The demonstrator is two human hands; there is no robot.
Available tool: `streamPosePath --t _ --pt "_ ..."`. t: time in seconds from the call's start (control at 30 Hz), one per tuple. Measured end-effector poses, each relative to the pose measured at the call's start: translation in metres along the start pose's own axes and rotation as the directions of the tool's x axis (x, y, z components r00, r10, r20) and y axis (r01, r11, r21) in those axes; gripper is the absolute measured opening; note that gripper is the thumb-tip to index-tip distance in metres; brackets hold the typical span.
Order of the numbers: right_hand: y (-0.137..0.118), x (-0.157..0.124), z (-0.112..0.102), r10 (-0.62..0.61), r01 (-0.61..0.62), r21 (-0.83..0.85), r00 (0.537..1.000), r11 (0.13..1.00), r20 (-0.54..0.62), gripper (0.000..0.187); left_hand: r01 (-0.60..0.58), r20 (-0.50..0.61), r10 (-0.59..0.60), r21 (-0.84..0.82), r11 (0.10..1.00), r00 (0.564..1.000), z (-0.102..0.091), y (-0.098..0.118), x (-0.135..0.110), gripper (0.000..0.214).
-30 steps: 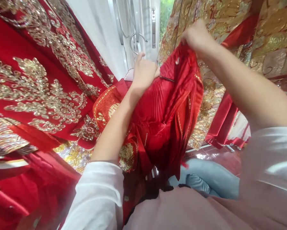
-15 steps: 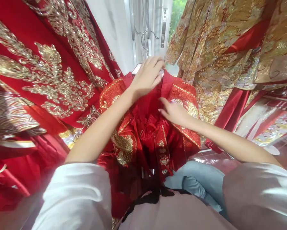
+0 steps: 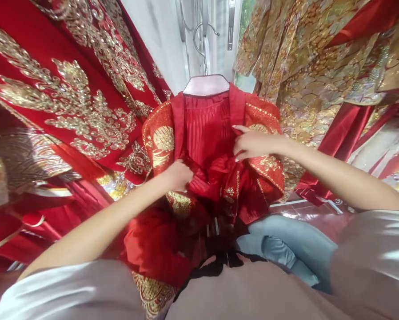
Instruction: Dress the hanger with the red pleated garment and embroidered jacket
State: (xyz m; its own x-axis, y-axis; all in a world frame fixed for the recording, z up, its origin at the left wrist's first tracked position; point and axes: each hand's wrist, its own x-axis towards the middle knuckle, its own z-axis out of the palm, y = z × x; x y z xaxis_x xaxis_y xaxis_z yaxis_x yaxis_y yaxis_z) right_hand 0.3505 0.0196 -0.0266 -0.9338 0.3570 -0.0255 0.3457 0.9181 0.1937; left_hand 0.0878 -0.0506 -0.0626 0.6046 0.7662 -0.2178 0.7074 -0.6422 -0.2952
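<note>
A red jacket with gold embroidery (image 3: pixel 206 133) hangs in front of me on a white hanger (image 3: pixel 206 84) with a metal hook. My left hand (image 3: pixel 179 174) is closed on the red fabric at the jacket's left front edge, low down. My right hand (image 3: pixel 253 143) grips the right front edge near the gold-trimmed shoulder panel, thumb and fingers pinching the cloth. The pleated red lining shows between the two front panels.
More red and gold embroidered garments (image 3: pixel 69 102) hang close on the left, and gold brocade robes (image 3: pixel 319 66) hang on the right. A white door or window frame (image 3: pixel 219 31) stands behind the hanger. My knee in light blue jeans (image 3: pixel 286 249) is below, over a reddish floor.
My left hand dropped from the hanger's collar to the jacket's lower left edge. My right hand moved up and right to the right panel. The hanger top is now uncovered.
</note>
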Motion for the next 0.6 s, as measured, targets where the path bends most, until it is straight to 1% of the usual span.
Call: streamPosePath --t 0.03,0.07,0.1,0.13,0.17,0.2,0.23,0.27,0.3,0.33,0.37,0.4,0.47,0.53,0.57,0.6 --pt "0.001 -0.007 -0.007 0.006 -0.002 0.153 1.0 0.988 -0.023 0.025 -0.024 -0.016 0.023 -0.081 0.996 1.0 -0.001 -0.006 -0.014 0.007" --pt "0.002 -0.013 -0.013 0.043 -0.026 0.279 0.998 0.96 -0.052 0.03 -0.053 -0.049 0.046 -0.156 0.986 0.998 -0.002 -0.012 -0.026 0.007" --pt "0.002 -0.017 -0.016 0.106 -0.069 0.367 0.991 0.928 -0.08 0.034 -0.067 -0.092 0.049 -0.201 0.977 0.995 -0.001 -0.015 -0.035 0.011" --pt "0.002 -0.018 -0.015 0.179 -0.12 0.416 0.978 0.901 -0.106 0.036 -0.057 -0.15 0.024 -0.217 0.974 0.988 0.002 -0.017 -0.04 0.014" --pt "0.001 -0.017 -0.01 0.243 -0.166 0.434 0.961 0.885 -0.13 0.036 -0.018 -0.201 -0.021 -0.188 0.982 0.979 0.006 -0.015 -0.041 0.019" --pt "-0.001 -0.013 -0.002 0.286 -0.196 0.426 0.945 0.883 -0.156 0.035 0.051 -0.24 -0.079 -0.123 0.991 0.968 0.011 -0.01 -0.038 0.027" --pt "-0.004 -0.007 0.008 0.306 -0.212 0.398 0.933 0.893 -0.19 0.032 0.135 -0.263 -0.142 -0.046 0.99 0.954 0.016 -0.003 -0.033 0.036" --pt "-0.007 0.0 0.02 0.31 -0.219 0.352 0.923 0.91 -0.228 0.028 0.222 -0.271 -0.207 0.022 0.975 0.94 0.022 0.005 -0.027 0.04" --pt "-0.011 0.008 0.031 0.305 -0.224 0.296 0.914 0.929 -0.268 0.022 0.293 -0.266 -0.265 0.074 0.953 0.927 0.028 0.014 -0.019 0.037" --pt "-0.017 0.014 0.041 0.3 -0.233 0.235 0.902 0.944 -0.309 0.016 0.341 -0.256 -0.306 0.105 0.934 0.917 0.034 0.023 -0.012 0.029" --pt "-0.024 0.019 0.051 0.294 -0.249 0.168 0.89 0.954 -0.349 0.011 0.363 -0.25 -0.326 0.118 0.924 0.912 0.039 0.03 -0.006 0.021" --pt "-0.033 0.022 0.059 0.294 -0.273 0.109 0.875 0.956 -0.385 0.014 0.362 -0.257 -0.324 0.115 0.925 0.911 0.045 0.037 0.0 0.02" --pt "-0.056 0.025 0.075 0.319 -0.331 0.055 0.834 0.942 -0.45 0.028 0.322 -0.312 -0.284 0.074 0.944 0.907 0.058 0.047 0.008 0.023" --pt "-0.085 0.024 0.097 0.379 -0.372 0.11 0.803 0.922 -0.46 0.033 0.282 -0.384 -0.263 -0.007 0.959 0.885 0.074 0.056 0.011 0.02" --pt "-0.099 0.024 0.11 0.428 -0.39 0.177 0.797 0.904 -0.427 0.032 0.273 -0.411 -0.272 -0.057 0.96 0.87 0.083 0.06 0.012 0.018" --pt "-0.112 0.026 0.125 0.492 -0.422 0.257 0.793 0.869 -0.36 0.031 0.272 -0.433 -0.29 -0.106 0.956 0.853 0.091 0.065 0.012 0.017"
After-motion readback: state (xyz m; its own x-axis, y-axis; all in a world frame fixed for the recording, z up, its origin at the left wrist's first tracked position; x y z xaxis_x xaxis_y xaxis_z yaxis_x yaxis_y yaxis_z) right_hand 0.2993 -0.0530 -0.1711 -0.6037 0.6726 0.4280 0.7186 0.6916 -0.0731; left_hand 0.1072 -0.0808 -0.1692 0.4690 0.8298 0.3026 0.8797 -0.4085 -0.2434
